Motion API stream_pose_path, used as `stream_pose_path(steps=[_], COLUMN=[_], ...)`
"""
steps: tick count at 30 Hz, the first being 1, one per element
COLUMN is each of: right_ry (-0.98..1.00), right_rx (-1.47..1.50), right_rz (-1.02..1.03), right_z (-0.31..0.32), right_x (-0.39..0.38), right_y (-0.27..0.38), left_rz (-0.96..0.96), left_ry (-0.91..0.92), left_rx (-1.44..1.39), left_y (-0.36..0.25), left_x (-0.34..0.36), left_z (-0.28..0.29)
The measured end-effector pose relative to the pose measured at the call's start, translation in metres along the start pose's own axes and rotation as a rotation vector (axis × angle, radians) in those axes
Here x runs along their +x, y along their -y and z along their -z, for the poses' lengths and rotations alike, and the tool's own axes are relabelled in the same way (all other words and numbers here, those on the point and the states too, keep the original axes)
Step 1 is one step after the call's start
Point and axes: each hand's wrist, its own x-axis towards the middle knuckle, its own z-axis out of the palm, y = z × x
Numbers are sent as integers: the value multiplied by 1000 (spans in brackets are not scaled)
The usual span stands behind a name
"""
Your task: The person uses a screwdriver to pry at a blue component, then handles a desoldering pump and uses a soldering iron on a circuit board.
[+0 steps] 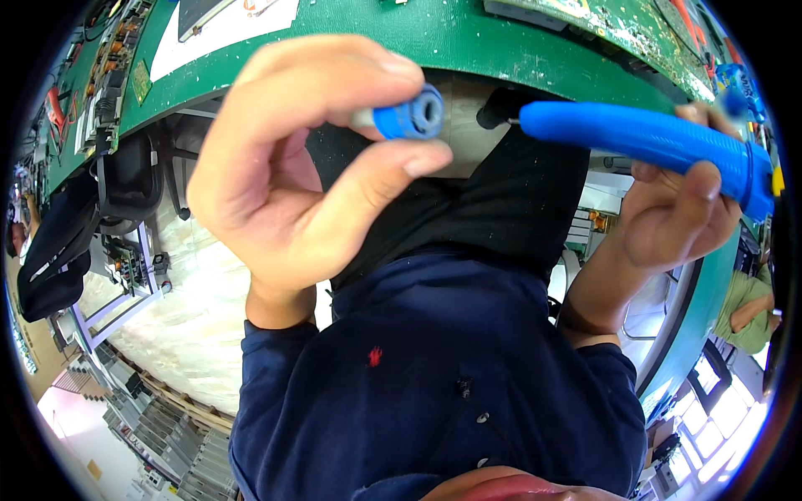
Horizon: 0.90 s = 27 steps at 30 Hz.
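Above my lap, my left hand [280, 167] pinches a short blue cylindrical piece [397, 122] between thumb and fingertips. Its grey, ringed end shows a round hole and faces right; a pale part sticks out behind it, partly covered by the fingers. Across from it, my right hand [681, 209] grips a long blue desoldering pump [622, 129] near its thicker back end. The pump's tapered front points left, with a thin metal pin protruding. A bit of yellow shows at its far right end. The two blue things are apart.
A green workbench [351, 21] curves across the far side, bearing a white sheet [276, 21], a dark flat device [199, 15] and circuit boards [601, 25]. A black chair [129, 179] stands at left. Another person's arm and green clothing [748, 313] appear at right.
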Motion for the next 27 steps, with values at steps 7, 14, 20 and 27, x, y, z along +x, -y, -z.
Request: stream_pose_path(steps=[7,14,20,27], right_ry=[-243,-226,-191,-54], right_rx=[646,746,727,753], right_rz=[-234,-279,-259,-284], right_z=[5,-5,-9,-15], right_x=[1,-4,0,-5], right_y=[5,-3,-2,-8], left_rz=[69,97,137,141], left_ry=[89,140,178,180], left_rx=[-21,-32,-5,-15], left_y=[0,-2,-3,2], left_x=[-1,1,2,0], left_z=[-10,-20,-20,-25])
